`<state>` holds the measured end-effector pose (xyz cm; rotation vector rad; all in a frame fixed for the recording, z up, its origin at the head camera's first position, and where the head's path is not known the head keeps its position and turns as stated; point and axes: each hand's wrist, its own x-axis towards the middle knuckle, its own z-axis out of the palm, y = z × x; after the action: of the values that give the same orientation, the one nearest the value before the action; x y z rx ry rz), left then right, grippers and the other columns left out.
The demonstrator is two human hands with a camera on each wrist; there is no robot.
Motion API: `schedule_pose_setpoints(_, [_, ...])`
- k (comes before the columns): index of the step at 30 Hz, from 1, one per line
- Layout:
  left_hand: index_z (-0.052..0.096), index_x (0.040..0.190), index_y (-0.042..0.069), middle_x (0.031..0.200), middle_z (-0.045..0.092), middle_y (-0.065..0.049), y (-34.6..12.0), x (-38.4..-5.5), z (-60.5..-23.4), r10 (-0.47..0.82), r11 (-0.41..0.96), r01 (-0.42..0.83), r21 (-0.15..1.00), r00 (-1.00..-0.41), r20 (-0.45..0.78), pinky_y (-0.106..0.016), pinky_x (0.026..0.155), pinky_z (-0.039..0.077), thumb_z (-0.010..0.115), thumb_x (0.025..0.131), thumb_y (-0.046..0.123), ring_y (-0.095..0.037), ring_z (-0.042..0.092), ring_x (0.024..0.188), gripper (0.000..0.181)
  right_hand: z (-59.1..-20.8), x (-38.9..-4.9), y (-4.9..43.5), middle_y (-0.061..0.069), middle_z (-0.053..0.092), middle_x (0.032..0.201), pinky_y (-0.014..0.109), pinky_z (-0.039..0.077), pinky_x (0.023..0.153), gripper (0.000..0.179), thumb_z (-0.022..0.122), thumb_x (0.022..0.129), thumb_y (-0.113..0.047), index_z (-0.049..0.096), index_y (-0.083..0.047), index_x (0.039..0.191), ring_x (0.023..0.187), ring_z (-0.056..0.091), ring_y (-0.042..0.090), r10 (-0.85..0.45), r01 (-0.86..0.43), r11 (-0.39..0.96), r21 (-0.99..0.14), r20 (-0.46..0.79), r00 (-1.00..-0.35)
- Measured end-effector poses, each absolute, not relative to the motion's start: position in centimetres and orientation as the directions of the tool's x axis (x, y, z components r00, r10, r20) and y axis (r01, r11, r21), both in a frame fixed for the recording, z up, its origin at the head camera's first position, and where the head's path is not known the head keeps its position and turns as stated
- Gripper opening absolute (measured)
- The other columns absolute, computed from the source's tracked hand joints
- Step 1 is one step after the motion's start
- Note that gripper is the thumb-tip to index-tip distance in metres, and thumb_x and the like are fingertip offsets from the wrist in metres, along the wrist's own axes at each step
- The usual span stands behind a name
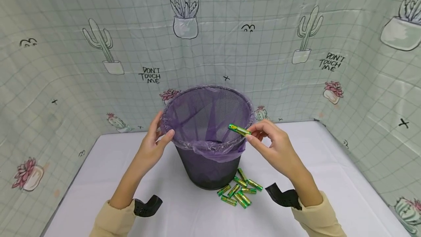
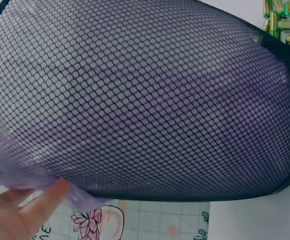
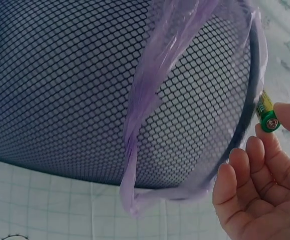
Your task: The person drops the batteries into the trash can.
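Note:
A black mesh trash bin [image 1: 210,171] stands upright, lined with a purple plastic bag [image 1: 217,153] folded over its rim. My left hand [image 1: 153,149] holds the bin's left side at the rim, thumb by the edge and fingers along the outside; in the left wrist view its fingertips [image 2: 59,187] touch the bag. My right hand [image 1: 276,145] pinches a green and gold battery [image 1: 239,130] between thumb and fingers, at the right rim over the bin's mouth. The battery's flat end faces the camera in the right wrist view. Several like batteries [image 1: 241,190] lie beside the bin's base.
A white cloth [image 1: 184,215] covers the table. Behind and on both sides hangs a pale green gridded curtain [image 1: 210,54] printed with cacti and lettering. Black camera mounts [image 1: 148,206] sit on both wrists, by the beige sleeves [image 1: 113,218].

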<state>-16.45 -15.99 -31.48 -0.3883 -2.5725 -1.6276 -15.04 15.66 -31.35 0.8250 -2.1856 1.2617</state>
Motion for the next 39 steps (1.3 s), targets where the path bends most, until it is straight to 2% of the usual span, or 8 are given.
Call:
schedule_pose_setpoints(9, [0.009, 0.151, 0.017, 0.150, 0.022, -0.015, -15.9, -16.9, -32.2, 0.150, 0.411, 0.273, 0.870, -0.961, 0.231, -0.044, 0.094, 0.044, 0.054, 0.093, 0.024, -0.037, 0.039, 0.129, 0.073, -30.5, -15.4, 13.9, -0.005, 0.054, 0.086, 0.019, 0.041, 0.070, 0.014, 0.064, 0.083, -0.001, 0.062, -0.007, 0.095, 0.077, 0.049, 0.006, -0.298, -0.705, 0.428, -0.565, 0.648, -0.701])
schedule_pose_setpoints(17, [0.009, 0.150, 0.014, 0.149, 0.024, -0.016, -15.5, -16.9, -32.4, 0.143, 0.392, 0.278, 0.877, -0.960, 0.240, -0.044, 0.094, 0.044, 0.055, 0.092, 0.021, -0.036, 0.041, 0.127, 0.075, -30.4, -15.4, 13.0, -0.004, 0.051, 0.082, 0.019, 0.039, 0.065, 0.010, 0.066, 0.084, -0.006, 0.062, -0.009, 0.093, 0.075, 0.044, 0.011, -0.315, -0.680, 0.473, -0.560, 0.613, -0.724])
schedule_pose_setpoints(25, [0.007, 0.150, 0.012, 0.148, 0.022, -0.017, -15.2, -16.8, -32.5, 0.143, 0.388, 0.306, 0.869, -0.952, 0.272, -0.047, 0.095, 0.042, 0.052, 0.093, 0.020, -0.036, 0.039, 0.127, 0.073, -30.5, -15.3, 12.5, -0.007, 0.051, 0.081, 0.020, 0.037, 0.066, 0.009, 0.068, 0.083, -0.012, 0.062, -0.012, 0.090, 0.079, 0.041, 0.011, -0.318, -0.657, 0.516, -0.549, 0.589, -0.743])
schedule_pose_setpoints(31, [0.006, 0.150, 0.011, 0.147, 0.024, -0.017, -15.1, -16.8, -32.7, 0.150, 0.388, 0.319, 0.865, -0.948, 0.282, -0.022, 0.087, 0.043, 0.051, 0.094, 0.019, -0.032, 0.039, 0.125, 0.072, -30.9, -15.4, 12.6, -0.008, 0.053, 0.082, 0.020, 0.037, 0.066, 0.010, 0.069, 0.082, -0.012, 0.066, -0.013, 0.091, 0.079, 0.042, 0.014, -0.310, -0.668, 0.488, -0.561, 0.605, -0.734])
schedule_pose_setpoints(33, [0.005, 0.150, 0.010, 0.146, 0.025, -0.017, -15.1, -16.8, -32.8, 0.152, 0.387, 0.320, 0.865, -0.947, 0.283, -0.018, 0.084, 0.042, 0.050, 0.094, 0.019, -0.032, 0.040, 0.124, 0.072, -31.0, -15.5, 12.7, -0.008, 0.054, 0.082, 0.020, 0.037, 0.066, 0.011, 0.069, 0.082, -0.011, 0.067, -0.013, 0.092, 0.079, 0.042, 0.013, -0.307, -0.671, 0.480, -0.565, 0.609, -0.732])
schedule_pose_setpoints(35, [0.006, 0.150, 0.010, 0.146, 0.026, -0.017, -15.2, -16.8, -32.8, 0.151, 0.397, 0.322, 0.859, -0.947, 0.285, -0.022, 0.086, 0.044, 0.050, 0.094, 0.019, -0.032, 0.041, 0.124, 0.072, -31.0, -15.5, 12.7, -0.008, 0.055, 0.082, 0.020, 0.038, 0.066, 0.011, 0.070, 0.081, -0.011, 0.068, -0.012, 0.093, 0.079, 0.042, 0.013, -0.304, -0.673, 0.474, -0.568, 0.612, -0.730])
schedule_pose_setpoints(39, [0.008, 0.149, 0.010, 0.143, 0.030, -0.018, -15.3, -16.9, -32.7, 0.142, 0.427, 0.323, 0.844, -0.946, 0.290, -0.039, 0.090, 0.045, 0.051, 0.093, 0.020, -0.033, 0.043, 0.123, 0.071, -31.2, -15.6, 12.8, -0.006, 0.056, 0.084, 0.019, 0.038, 0.066, 0.014, 0.070, 0.081, -0.009, 0.067, -0.011, 0.094, 0.079, 0.043, 0.014, -0.306, -0.688, 0.461, -0.561, 0.627, -0.716])
